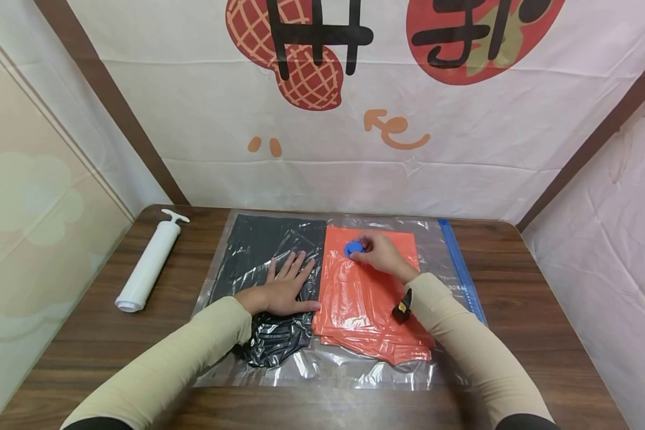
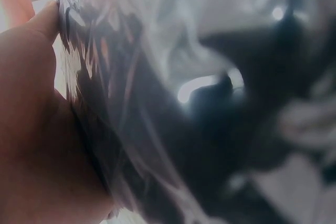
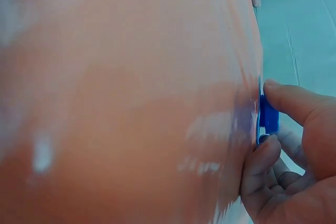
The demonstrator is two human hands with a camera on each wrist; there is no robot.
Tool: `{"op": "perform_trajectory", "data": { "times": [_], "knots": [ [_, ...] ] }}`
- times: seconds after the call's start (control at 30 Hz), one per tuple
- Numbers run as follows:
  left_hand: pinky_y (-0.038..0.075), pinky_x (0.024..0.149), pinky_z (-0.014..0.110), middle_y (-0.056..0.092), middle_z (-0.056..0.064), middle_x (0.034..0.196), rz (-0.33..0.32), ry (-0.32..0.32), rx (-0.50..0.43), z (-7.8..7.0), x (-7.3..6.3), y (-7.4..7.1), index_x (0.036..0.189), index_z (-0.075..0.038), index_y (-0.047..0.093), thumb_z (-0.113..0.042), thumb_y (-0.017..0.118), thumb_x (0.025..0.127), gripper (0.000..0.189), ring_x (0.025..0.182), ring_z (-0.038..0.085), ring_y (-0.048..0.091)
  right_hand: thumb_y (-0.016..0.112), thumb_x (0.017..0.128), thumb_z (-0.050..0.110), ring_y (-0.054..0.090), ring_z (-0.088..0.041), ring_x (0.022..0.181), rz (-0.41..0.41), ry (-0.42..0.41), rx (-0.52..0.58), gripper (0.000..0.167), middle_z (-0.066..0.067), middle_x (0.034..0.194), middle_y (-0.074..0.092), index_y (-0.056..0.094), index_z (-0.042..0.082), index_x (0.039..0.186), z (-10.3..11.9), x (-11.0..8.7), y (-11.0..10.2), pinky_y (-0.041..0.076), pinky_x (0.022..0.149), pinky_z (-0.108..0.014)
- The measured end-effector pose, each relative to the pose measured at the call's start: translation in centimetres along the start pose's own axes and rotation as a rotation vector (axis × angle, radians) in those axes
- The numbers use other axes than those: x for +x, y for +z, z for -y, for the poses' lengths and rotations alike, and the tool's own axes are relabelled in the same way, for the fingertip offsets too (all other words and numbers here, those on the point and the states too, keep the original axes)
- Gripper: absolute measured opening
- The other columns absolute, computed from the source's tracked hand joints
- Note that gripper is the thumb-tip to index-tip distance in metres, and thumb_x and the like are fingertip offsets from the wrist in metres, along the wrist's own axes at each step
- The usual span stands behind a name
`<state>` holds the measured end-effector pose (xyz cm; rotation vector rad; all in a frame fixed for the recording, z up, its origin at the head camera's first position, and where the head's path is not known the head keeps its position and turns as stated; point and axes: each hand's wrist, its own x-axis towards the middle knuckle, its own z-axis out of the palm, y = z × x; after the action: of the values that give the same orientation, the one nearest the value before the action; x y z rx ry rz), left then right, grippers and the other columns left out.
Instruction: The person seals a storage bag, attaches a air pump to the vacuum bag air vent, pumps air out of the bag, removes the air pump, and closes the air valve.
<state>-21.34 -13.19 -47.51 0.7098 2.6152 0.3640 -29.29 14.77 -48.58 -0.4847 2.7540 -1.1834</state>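
A clear plastic vacuum storage bag (image 1: 349, 365) lies flat on the table, with a black folded item (image 1: 279, 236) at its left and an orange folded item (image 1: 365, 304) beside it. My left hand (image 1: 283, 294) rests on the bag over the black item, fingers spread. Over the orange item, my right hand (image 1: 378, 254) pinches a blue round valve cap (image 3: 270, 115) between thumb and fingers, at the bag's surface. Part of a blue disc (image 1: 350, 248) shows under the fingertips. In the left wrist view, shiny film over the black item (image 2: 226, 145) fills most of the picture.
A white hand pump (image 1: 150, 266) with a T-shaped handle lies on the wooden table (image 1: 527, 334) at the left. A blue zip strip (image 1: 462, 269) runs along the bag's right edge. Printed white cloth (image 1: 322, 185) hangs behind and at both sides.
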Motion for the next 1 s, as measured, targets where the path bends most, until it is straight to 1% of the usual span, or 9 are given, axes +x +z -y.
{"op": "perform_trajectory", "data": {
  "times": [0.2,0.47,0.57,0.6,0.7,0.77,0.87,1.0],
  "knots": [
    [-0.013,0.115,0.068,-0.011,0.018,0.169,-0.007,-0.002,-0.001,-0.3,-0.1,-0.2,0.164,-0.011,0.003,-0.067,0.055,0.095,0.103,0.154,0.038,-0.012,0.081,0.089,0.022,0.054,-0.023,0.087,0.014,0.031,0.022,0.033,-0.008,0.1,0.06,0.067,0.005,0.114,-0.1,0.1,-0.2,0.047,0.077,-0.033],
    [-0.014,0.115,0.068,-0.012,0.017,0.169,0.002,-0.011,0.002,-0.3,-0.2,-0.2,0.164,-0.012,0.002,-0.068,0.055,0.095,0.103,0.154,0.038,-0.014,0.083,0.088,0.027,0.055,-0.023,0.086,0.014,0.058,-0.015,0.036,-0.007,0.095,0.06,0.065,0.008,0.112,0.1,0.2,-0.1,0.046,0.076,-0.034],
    [-0.013,0.115,0.068,-0.012,0.017,0.169,0.003,-0.008,0.0,-0.2,-0.1,-0.2,0.164,-0.011,0.002,-0.067,0.055,0.095,0.103,0.154,0.038,-0.014,0.084,0.087,0.029,0.055,-0.022,0.087,0.032,0.039,-0.015,0.043,-0.006,0.096,0.061,0.065,0.009,0.119,0.0,0.4,-0.2,0.045,0.077,-0.033],
    [-0.013,0.115,0.069,-0.012,0.017,0.169,0.002,-0.005,-0.001,-0.1,-0.1,-0.1,0.164,-0.011,0.003,-0.067,0.055,0.095,0.103,0.154,0.038,-0.014,0.084,0.087,0.027,0.054,-0.022,0.087,0.044,0.018,-0.01,0.046,-0.007,0.096,0.06,0.064,0.008,0.123,-0.2,0.4,-0.2,0.045,0.076,-0.032],
    [-0.013,0.115,0.068,-0.012,0.017,0.169,0.002,0.0,-0.005,0.0,-0.1,-0.1,0.164,-0.011,0.003,-0.067,0.055,0.095,0.103,0.154,0.038,-0.014,0.079,0.091,0.02,0.053,-0.02,0.084,0.094,-0.016,0.061,0.049,-0.008,0.097,0.058,0.062,0.007,0.135,-0.4,0.4,-0.7,0.046,0.072,-0.03],
    [-0.014,0.115,0.068,-0.012,0.018,0.169,0.002,0.004,-0.009,0.0,0.0,-0.1,0.164,-0.011,0.002,-0.067,0.055,0.095,0.104,0.154,0.039,-0.014,0.074,0.094,0.014,0.053,-0.02,0.078,0.134,-0.021,0.135,0.047,-0.009,0.096,0.055,0.061,0.005,0.138,-0.5,0.3,-1.0,0.048,0.066,-0.029],
    [-0.015,0.114,0.068,-0.013,0.019,0.168,0.006,0.008,-0.019,0.1,0.0,-0.1,0.164,-0.01,0.002,-0.067,0.056,0.095,0.105,0.154,0.039,-0.015,0.069,0.098,0.009,0.052,-0.019,0.07,0.172,0.009,0.219,0.041,-0.01,0.095,0.053,0.062,0.004,0.137,-0.6,0.2,-1.3,0.049,0.059,-0.026],
    [-0.015,0.115,0.068,-0.013,0.018,0.168,0.009,0.009,-0.022,0.1,0.1,-0.1,0.164,-0.01,0.002,-0.068,0.056,0.095,0.105,0.154,0.039,-0.015,0.069,0.098,0.01,0.051,-0.017,0.065,0.179,0.028,0.221,0.037,-0.009,0.095,0.052,0.064,0.003,0.134,-0.7,0.3,-1.4,0.049,0.058,-0.025]
  ]
}}
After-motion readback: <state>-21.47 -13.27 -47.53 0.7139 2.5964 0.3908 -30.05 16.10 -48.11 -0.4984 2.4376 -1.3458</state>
